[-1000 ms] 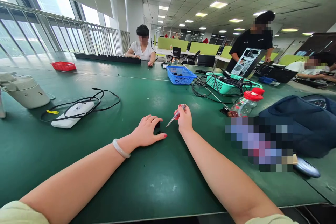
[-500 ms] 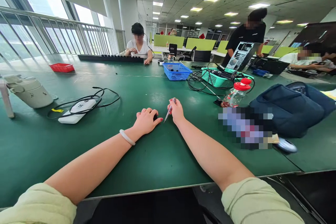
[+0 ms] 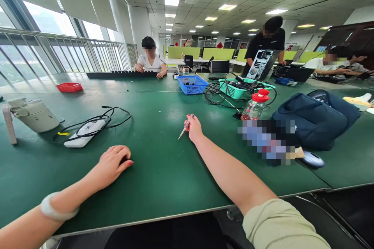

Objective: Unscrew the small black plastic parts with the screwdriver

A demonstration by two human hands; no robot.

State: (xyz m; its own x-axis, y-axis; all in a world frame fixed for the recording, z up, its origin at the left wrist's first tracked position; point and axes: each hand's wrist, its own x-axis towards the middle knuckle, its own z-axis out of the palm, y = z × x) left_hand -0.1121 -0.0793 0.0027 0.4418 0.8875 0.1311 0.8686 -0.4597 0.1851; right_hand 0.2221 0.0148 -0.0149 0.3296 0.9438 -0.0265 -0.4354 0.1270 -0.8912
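My left hand (image 3: 113,165) rests low on the green table, its fingers curled round a small black object (image 3: 125,159). Most of that object is hidden under the fingers, so its kind does not show. My right hand (image 3: 194,127) is closed on a slim silver screwdriver (image 3: 184,129), held slanted with its thin tip pointing down and to the left, close to the tabletop. The two hands are well apart. A white power bank (image 3: 84,134) with a black cable lies beyond my left hand.
At the left are a pale tumbler (image 3: 36,114) and a red tray (image 3: 69,87). Ahead stand a blue basket (image 3: 193,85) and a green basket (image 3: 238,90) with cables. A red-lidded jar (image 3: 254,105) and a dark blue bag (image 3: 315,122) stand right. Several people are around.
My left hand has moved left and toward me, away from my right hand, with the black object still in it. My right hand stays nearly in place with the screwdriver.
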